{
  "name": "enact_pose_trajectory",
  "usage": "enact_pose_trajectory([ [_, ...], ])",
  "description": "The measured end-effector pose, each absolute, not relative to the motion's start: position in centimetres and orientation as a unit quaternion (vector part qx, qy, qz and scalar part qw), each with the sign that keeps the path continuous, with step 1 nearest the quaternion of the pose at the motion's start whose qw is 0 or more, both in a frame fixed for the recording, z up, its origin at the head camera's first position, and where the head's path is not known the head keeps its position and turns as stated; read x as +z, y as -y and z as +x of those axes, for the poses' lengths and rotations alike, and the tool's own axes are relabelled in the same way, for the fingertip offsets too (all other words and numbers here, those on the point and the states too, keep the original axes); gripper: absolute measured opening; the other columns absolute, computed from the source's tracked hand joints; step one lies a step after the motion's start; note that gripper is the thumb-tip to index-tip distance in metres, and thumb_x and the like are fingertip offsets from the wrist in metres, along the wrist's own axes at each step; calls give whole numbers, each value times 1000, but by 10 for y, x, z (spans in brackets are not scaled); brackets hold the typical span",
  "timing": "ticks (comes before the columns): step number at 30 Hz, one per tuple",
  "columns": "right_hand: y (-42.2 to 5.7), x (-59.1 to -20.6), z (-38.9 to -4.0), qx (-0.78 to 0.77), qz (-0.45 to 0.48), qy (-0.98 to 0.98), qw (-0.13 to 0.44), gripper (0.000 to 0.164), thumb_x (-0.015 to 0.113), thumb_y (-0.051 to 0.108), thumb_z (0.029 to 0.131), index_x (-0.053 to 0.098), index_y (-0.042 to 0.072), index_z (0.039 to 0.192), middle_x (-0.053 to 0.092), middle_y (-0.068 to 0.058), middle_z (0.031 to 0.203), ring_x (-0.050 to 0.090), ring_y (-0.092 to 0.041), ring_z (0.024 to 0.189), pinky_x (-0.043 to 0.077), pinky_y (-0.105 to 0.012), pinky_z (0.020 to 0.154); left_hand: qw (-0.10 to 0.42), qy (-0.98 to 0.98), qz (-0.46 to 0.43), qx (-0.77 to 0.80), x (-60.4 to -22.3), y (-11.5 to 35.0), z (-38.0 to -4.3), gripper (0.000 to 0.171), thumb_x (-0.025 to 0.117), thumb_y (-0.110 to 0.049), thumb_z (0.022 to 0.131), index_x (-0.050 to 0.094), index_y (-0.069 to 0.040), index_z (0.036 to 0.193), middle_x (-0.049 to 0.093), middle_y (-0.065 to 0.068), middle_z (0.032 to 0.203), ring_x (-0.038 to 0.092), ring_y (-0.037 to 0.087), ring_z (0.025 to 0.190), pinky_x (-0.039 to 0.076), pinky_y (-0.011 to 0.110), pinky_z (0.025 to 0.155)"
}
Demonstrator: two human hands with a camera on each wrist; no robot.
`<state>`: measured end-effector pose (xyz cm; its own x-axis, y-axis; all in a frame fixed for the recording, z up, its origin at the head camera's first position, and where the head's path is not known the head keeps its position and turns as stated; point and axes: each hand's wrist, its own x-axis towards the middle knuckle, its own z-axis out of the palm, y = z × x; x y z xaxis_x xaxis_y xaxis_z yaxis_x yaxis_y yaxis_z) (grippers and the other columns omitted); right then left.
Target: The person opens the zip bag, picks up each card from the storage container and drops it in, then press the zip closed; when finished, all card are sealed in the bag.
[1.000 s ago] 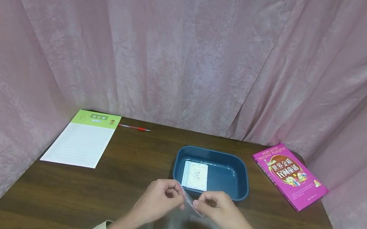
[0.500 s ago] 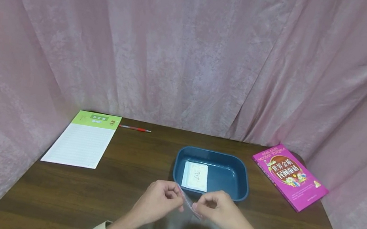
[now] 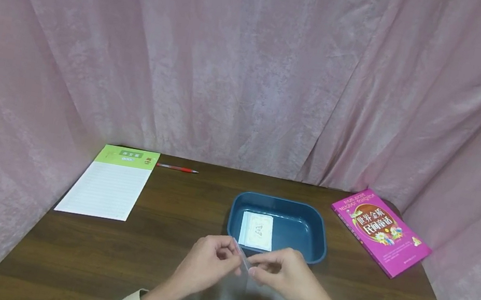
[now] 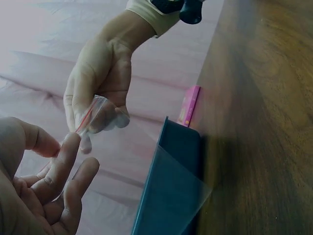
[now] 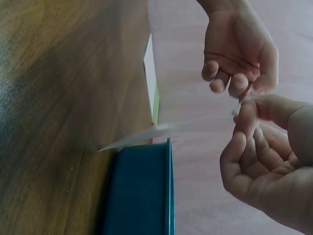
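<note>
A clear plastic zip bag (image 4: 94,113) with a red line along its top is held up between both hands. My left hand (image 3: 207,261) pinches one end of the top edge between thumb and forefinger. From the other side, my right hand (image 3: 288,277) pinches the same edge, its fingertips close to the left ones. The bag's see-through body (image 5: 164,130) hangs below the fingers, its lower corner overlapping the blue tray in the left wrist view. Just beyond the hands stands that blue tray (image 3: 305,218), with white cards (image 3: 258,231) lying in its left part.
A writing pad (image 3: 106,189) with a green top lies at the left of the wooden table (image 3: 86,257). Beside it is a red pen (image 3: 176,167). On the right lies a pink book (image 3: 380,232). Pink curtains (image 3: 253,68) surround the back and sides.
My right hand's fingertips have shifted a little left along the bag's top edge, closer to the left hand. The left hand keeps its pinch almost still.
</note>
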<state>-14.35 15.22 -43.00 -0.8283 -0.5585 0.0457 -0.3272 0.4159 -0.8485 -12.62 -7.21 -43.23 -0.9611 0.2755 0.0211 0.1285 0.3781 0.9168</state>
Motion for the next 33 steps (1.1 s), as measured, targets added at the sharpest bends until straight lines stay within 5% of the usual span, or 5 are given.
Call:
enact_pose_trajectory([
  [4, -148, -428, -141, -453, -259, -847, 100, 10, 77, 24, 91, 83, 19, 97, 75, 14, 80, 66, -3, 68, 56, -26, 61, 47, -834, 119, 536, -435, 70, -126, 15, 63, -14, 93, 68, -20, 79, 70, -10, 67, 64, 9, 61, 36, 22, 48],
  [13, -144, -426, -139, -437, -262, -857, 82, 8, 81, 23, 88, 80, 17, 94, 73, 17, 75, 64, -2, 66, 53, -24, 60, 29, -846, 95, 524, -437, 69, -126, 17, 62, -14, 93, 68, -18, 78, 68, -8, 65, 60, 11, 56, 32, 22, 44],
  [25, -143, -423, -137, -415, -291, -860, 62, 6, 76, 20, 91, 81, 23, 88, 73, 17, 79, 63, 1, 70, 53, -22, 65, 22, -858, 117, 500, -439, 70, -126, 16, 70, -17, 88, 67, -22, 73, 67, -14, 68, 59, 5, 60, 41, 22, 50],
  [33, -140, -423, -138, -425, -290, -857, 39, 10, 74, 12, 89, 80, 20, 86, 73, 16, 78, 64, 1, 70, 54, -23, 66, 60, -846, 147, 509, -438, 71, -126, 19, 63, -15, 93, 74, -15, 78, 70, -14, 72, 40, 3, 46, 27, 20, 40],
])
